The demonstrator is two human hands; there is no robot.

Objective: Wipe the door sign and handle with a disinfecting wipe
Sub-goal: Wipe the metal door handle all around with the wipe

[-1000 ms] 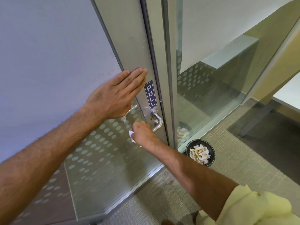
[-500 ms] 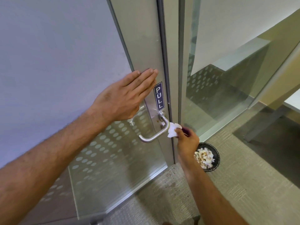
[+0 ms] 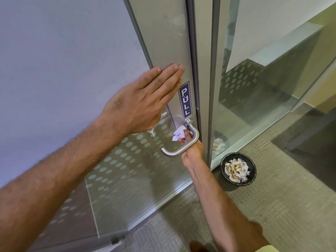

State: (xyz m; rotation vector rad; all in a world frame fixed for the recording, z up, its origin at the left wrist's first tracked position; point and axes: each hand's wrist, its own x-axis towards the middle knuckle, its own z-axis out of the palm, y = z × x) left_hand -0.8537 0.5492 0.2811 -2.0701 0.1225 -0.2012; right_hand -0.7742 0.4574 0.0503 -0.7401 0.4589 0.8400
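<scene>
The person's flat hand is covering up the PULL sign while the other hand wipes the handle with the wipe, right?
Not quite. In the head view the flat left hand rests on the door beside the PULL sign, which shows fully. The right hand does hold the wipe at the handle.

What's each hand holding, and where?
Right hand pinches the crumpled wipe by its lower edge, behind the handle. Left hand holds nothing.

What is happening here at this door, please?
A person is cleaning a glass door. The left hand lies flat against the door frame, just left of the blue PULL sign. The right hand reaches up behind the metal handle and presses a crumpled white wipe inside its loop. A black bin with used wipes stands on the carpet to the right.
</scene>
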